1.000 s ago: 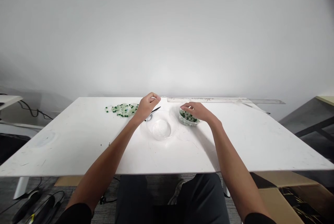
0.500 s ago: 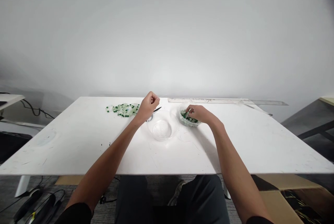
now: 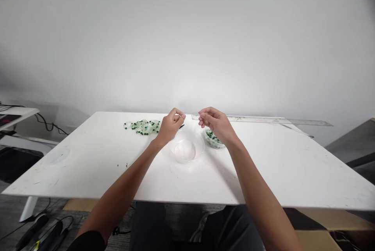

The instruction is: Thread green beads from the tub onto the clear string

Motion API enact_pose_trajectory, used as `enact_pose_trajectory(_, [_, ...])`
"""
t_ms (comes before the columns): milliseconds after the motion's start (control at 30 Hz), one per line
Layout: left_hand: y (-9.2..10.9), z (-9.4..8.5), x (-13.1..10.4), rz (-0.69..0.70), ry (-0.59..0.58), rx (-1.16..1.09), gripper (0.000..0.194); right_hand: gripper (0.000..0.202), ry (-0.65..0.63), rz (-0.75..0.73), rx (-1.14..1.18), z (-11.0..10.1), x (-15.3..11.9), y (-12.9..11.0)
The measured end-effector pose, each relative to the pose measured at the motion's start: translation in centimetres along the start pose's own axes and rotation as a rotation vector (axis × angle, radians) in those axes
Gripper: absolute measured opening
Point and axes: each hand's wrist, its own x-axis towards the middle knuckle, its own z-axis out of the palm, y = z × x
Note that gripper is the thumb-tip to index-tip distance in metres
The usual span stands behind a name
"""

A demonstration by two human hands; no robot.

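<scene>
My left hand (image 3: 171, 126) is raised over the middle of the table, thumb and forefinger pinched; what they hold is too fine to make out. Facing it, my right hand (image 3: 215, 121) hovers above a clear bowl of green and pale beads (image 3: 214, 141). Its thumb and fingertip are pressed together, and anything between them is too small to name. Below and between both hands sits another clear plastic bowl (image 3: 184, 151). A strand-like heap of green and whitish beads (image 3: 145, 127) lies left of my left hand. A dark pointed tool (image 3: 181, 126), mostly hidden, pokes out behind that hand.
A long clear ruler (image 3: 263, 120) lies along the table's back edge, with a thin metal rod-like thing (image 3: 297, 130) at its right. The white table (image 3: 96, 169) meets a grey wall. Cables and black items (image 3: 47, 231) are on the floor at left, cardboard (image 3: 313, 239) at right.
My right hand has lifted out of the bead bowl and moved left and up, closer to my left hand. The left hand stays pinched, shifted slightly in view. The camera view has shifted a little.
</scene>
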Motion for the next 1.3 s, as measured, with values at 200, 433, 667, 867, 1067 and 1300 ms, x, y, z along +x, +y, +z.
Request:
enact_pose_trajectory(200, [0.1,0.4,-0.8,0.200,0.056,0.220,0.013,0.024,0.018,0.069,0.198,0.4,-0.9,1.4])
enact_pose_trajectory(433, [-0.4,0.8,-1.4,0.432,0.011,0.475,0.006,0.022,0.056,0.041,0.173,0.1,-0.8,2.2])
enact_pose_trajectory(667, [-1.0,1.0,-1.3,0.526,0.046,0.615,0.007,0.020,0.032,0.016,0.154,0.2,-1.0,2.1])
enact_pose_trajectory(867, [-0.7,1.0,-1.3,0.526,0.059,0.645,0.008,0.020,0.031,0.018,0.143,0.2,-1.2,2.0])
enact_pose_trajectory(1067, [-0.7,0.9,-1.3,0.523,0.043,0.672,0.009,0.018,0.023,0.017,0.139,0.4,-1.2,1.8])
enact_pose_trajectory(1300, [-0.5,0.9,-1.3,0.487,0.009,0.686,0.010,0.020,0.018,0.028,0.134,0.4,-1.3,1.7])
